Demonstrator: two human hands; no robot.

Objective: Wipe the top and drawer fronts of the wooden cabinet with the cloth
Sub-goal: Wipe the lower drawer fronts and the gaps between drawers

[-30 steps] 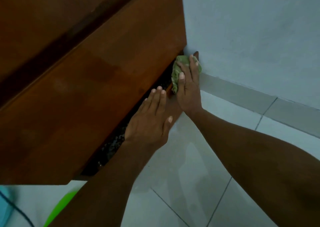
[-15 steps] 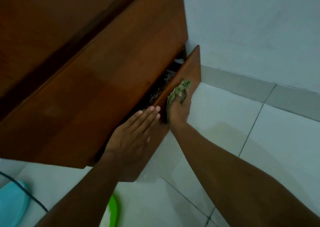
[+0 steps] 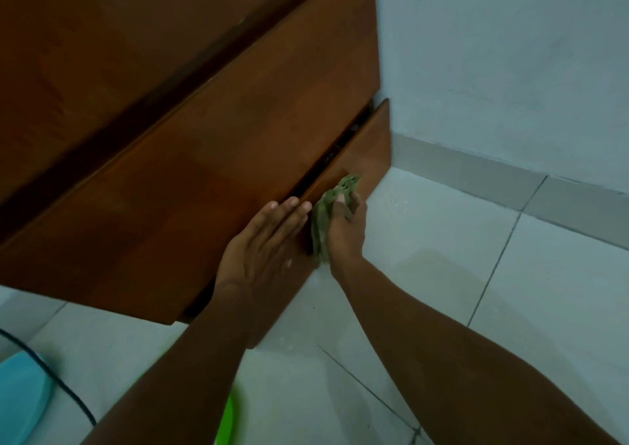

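Observation:
The wooden cabinet (image 3: pixel 190 145) fills the upper left, seen from above against a pale wall. Its bottom drawer front (image 3: pixel 369 152) stands slightly out, leaving a narrow dark gap under the drawer above. My right hand (image 3: pixel 347 233) grips a crumpled green cloth (image 3: pixel 332 206) and presses it against that lowest drawer front near its middle. My left hand (image 3: pixel 262 247) lies flat with straight fingers on the same drawer front, just left of the cloth, fingertips at the gap.
White tiled floor (image 3: pixel 459 274) spreads to the right, with a grey skirting (image 3: pixel 510 182) along the wall. A light blue object (image 3: pixel 20 397) with a dark cable (image 3: pixel 64 393) lies at the bottom left. A bright green thing (image 3: pixel 226 424) shows under my left forearm.
The bottom drawer has gone from wide open to nearly closed. My right hand with the cloth slid from the drawer's far end toward the middle of its front.

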